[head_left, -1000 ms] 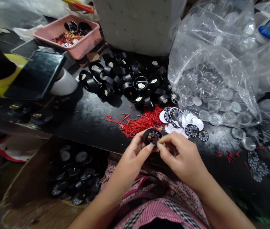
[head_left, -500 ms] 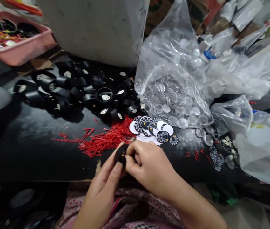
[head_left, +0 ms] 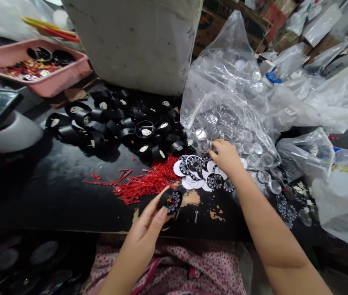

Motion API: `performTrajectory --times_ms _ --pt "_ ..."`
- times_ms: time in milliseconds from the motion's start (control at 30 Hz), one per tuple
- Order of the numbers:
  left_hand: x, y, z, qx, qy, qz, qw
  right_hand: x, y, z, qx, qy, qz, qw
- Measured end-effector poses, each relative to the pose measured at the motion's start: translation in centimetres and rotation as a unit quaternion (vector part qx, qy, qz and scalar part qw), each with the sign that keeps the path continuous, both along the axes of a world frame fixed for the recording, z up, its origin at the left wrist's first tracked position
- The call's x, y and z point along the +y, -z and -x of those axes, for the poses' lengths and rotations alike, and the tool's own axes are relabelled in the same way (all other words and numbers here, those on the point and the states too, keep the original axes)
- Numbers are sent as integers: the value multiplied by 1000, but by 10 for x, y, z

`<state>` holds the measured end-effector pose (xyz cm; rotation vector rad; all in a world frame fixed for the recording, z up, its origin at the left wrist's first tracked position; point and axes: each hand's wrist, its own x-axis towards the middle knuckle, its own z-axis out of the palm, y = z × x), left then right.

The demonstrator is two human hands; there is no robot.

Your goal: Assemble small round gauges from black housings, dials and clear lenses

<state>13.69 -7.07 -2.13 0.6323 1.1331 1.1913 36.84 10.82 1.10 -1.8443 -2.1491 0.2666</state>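
Note:
My left hand (head_left: 145,225) grips a small black round gauge (head_left: 170,201) by its side, above the table's front edge. Its face carries a printed black dial with a red pointer. At the mouth of the clear plastic bag (head_left: 223,73), my right hand (head_left: 225,155) pinches the edge of a clear round cover (head_left: 205,146). Many more clear covers (head_left: 223,129) fill the bag. Just below that hand lie printed dial discs (head_left: 215,180), some with their white backs up. Red pointers (head_left: 143,184) are heaped beyond my left hand.
Black round housings (head_left: 97,127) are piled at the back left. Behind them stands a large grey block (head_left: 134,45), with a pink tray (head_left: 60,80) of small parts to its left. White plastic bags (head_left: 340,192) crowd the right. A small screw (head_left: 196,216) lies near the front edge.
My right hand has left the gauge and moved forward and right to the clear covers. The gauge in my left hand now shows its face with a red pointer. The view has shifted slightly.

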Motion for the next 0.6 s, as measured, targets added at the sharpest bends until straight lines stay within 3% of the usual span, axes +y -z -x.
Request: performTrajectory --times_ms 100,233,300,400,500,600 --pt "3 -2 -2 -30 4 44 999 -16 -6 -6 18 -5 -21 1000" --pt "7 -8 -7 -130 -19 83 988 -62 -17 10 74 -9 -76 994" --pt "10 -13 -9 -207 -4 119 971 -89 -18 31 131 -81 -76 985" --pt "13 -21 -11 -274 1 159 948 -121 -15 63 124 -185 -20 975" --pt "15 -23 -10 -266 -24 163 950 -137 -13 78 95 -233 -14 968" --pt "12 -18 -9 -228 -13 117 966 -139 -18 79 119 -248 -21 961"
